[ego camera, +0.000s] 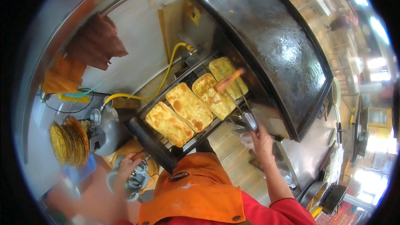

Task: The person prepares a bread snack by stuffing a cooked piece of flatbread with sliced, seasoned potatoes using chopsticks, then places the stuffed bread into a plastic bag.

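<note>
Several browned rectangular flatbreads (189,107) lie in a row on a metal rack drawer (150,145) pulled out below a large black griddle (268,34). My right hand (262,139) is closed around the handle of metal tongs (248,118), whose arms reach over the flatbreads at the drawer's inner end. A wooden handle (228,80) lies across that end, above the flatbreads. My left hand (132,162) is at the outer front of the drawer, its fingers curled around what looks like a wooden drawer handle (140,155).
A yellow gas hose (162,84) runs behind the drawer to a gas cylinder (107,134) at left. Brown cloths (93,42) hang from a rail. Stacked round wire racks (68,142) stand at left. Pans (314,193) lie at lower right. A person (342,22) is far off.
</note>
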`<action>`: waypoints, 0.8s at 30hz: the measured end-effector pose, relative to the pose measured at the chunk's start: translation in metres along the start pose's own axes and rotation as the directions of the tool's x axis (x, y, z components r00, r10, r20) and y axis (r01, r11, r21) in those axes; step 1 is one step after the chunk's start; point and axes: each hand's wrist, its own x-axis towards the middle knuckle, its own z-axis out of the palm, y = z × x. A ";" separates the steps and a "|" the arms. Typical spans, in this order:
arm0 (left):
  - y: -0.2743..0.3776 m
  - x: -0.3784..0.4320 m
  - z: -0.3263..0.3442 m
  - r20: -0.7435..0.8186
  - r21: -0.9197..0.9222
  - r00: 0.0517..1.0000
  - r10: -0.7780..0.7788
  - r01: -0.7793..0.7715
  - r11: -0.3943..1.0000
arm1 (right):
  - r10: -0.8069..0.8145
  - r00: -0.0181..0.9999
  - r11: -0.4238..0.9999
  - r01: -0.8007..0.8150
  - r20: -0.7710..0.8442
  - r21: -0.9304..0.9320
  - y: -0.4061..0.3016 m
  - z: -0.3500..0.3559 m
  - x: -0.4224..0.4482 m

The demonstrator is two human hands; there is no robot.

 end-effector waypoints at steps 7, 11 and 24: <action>0.008 -0.002 -0.002 -0.014 0.070 0.998 0.068 -0.067 0.995 | -0.096 0.995 0.992 0.099 -0.031 0.079 -0.006 0.002 -0.011; 0.012 -0.003 -0.002 -0.016 0.089 0.998 0.069 -0.067 0.994 | -0.099 0.987 0.993 0.089 0.126 0.083 -0.009 -0.004 -0.042; 0.007 0.006 -0.005 -0.020 0.054 0.998 0.067 -0.066 0.996 | -0.172 0.979 0.985 0.173 0.106 0.003 0.004 -0.009 -0.035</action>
